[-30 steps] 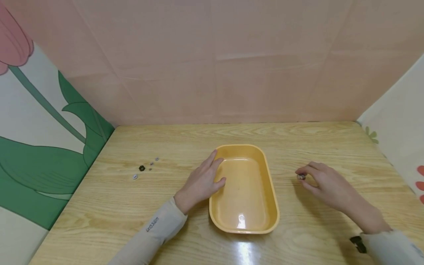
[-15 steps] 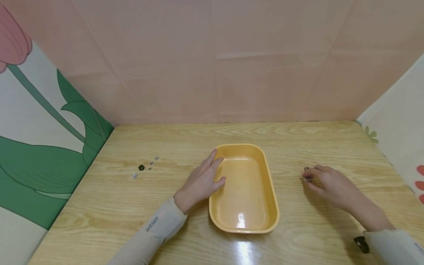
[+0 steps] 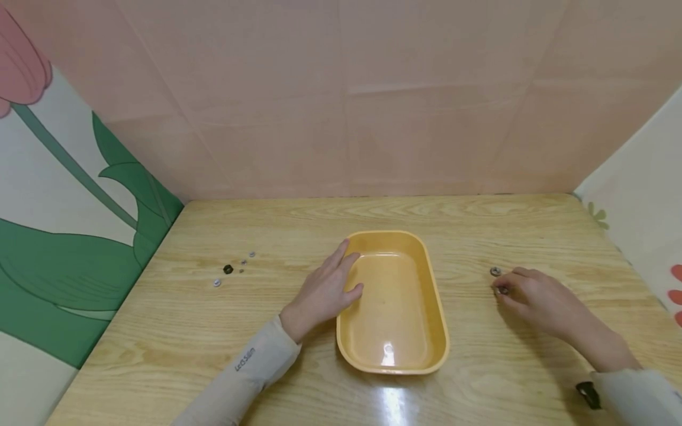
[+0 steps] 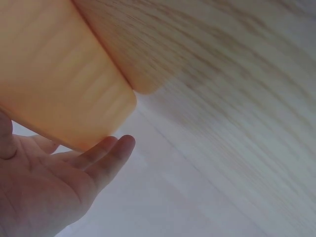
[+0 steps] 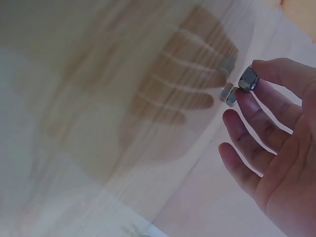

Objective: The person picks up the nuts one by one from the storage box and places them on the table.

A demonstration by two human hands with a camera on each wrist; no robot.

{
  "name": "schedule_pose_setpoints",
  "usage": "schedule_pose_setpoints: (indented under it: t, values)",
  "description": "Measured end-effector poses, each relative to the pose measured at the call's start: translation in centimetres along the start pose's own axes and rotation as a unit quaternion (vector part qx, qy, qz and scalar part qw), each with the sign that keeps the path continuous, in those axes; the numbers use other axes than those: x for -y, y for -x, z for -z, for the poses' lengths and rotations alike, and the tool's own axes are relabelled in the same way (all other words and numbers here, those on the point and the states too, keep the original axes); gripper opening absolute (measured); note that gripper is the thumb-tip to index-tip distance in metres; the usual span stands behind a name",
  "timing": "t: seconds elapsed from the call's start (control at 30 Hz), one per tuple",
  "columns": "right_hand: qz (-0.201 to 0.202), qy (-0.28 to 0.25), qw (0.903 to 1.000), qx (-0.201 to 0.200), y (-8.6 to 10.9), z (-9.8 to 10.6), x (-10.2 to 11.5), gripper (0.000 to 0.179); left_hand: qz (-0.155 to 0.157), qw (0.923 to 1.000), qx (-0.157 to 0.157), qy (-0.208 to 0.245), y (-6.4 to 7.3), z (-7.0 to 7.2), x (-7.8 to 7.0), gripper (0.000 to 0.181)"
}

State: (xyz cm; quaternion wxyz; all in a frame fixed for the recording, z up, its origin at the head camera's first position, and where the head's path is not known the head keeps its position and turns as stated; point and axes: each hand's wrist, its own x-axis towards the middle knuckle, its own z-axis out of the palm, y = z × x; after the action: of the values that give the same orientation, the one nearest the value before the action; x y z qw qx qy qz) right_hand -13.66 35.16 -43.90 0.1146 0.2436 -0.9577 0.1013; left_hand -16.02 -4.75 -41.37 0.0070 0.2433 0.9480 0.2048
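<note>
A yellow plastic tray (image 3: 392, 361) stands mid-table. My left hand (image 3: 322, 287) rests over its left rim with fingers spread; thumb and index finger reach over the inside. In the left wrist view, other fingers (image 4: 106, 160) lie nearly straight along the outside of the wall. To the right of the tray, my right hand (image 3: 543, 305) pinches a silver hex nut (image 5: 248, 79) between thumb and fingertips, low over the table. Beside those fingertips another metal nut (image 3: 495, 271) sits on the tabletop. The right hand's remaining fingers are loosely bent.
A black nut (image 3: 228, 269) lies on the left of the wooden table (image 3: 160, 331), with several small silver pieces around it, such as one round piece (image 3: 216, 283). A pink wall (image 3: 341, 118) closes off the back; printed panels flank both sides.
My right hand has shifted a little right and toward me, still pinching a nut. Another nut, first visible half a second ago, now shows fully on the table. The left hand has stayed put.
</note>
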Motion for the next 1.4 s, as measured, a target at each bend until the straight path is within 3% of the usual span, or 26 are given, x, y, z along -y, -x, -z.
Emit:
schedule_pose_setpoints:
  t: [0.23, 0.6, 0.9, 1.27, 1.4]
  values:
    - [-0.026, -0.011, 0.9988, 0.039, 0.1, 0.0, -0.1, 0.018, -0.001, 1.0000, 0.001, 0.001, -0.2, -0.2, 0.1, 0.062]
    - [-0.030, -0.019, 0.9984, 0.045, 0.0, -0.2, -0.1, 0.018, 0.003, 0.9999, 0.008, 0.006, -0.3, -0.2, 0.3, 0.062]
    - [-0.019, -0.015, 0.9983, 0.053, -0.4, 0.4, 0.8, 0.026, -0.023, 0.9995, 0.010, -0.018, -0.2, 0.0, 0.7, 0.063]
    - [0.043, -0.015, 0.9989, -0.016, -2.0, 0.9, 2.8, 0.033, -0.040, 0.9984, -0.001, -0.040, 0.0, 0.7, 0.9, 0.066]
    - [0.045, -0.020, 0.9982, -0.034, -3.0, 1.0, 3.7, 0.033, -0.043, 0.9982, -0.011, -0.042, 0.1, 1.0, 1.1, 0.065]
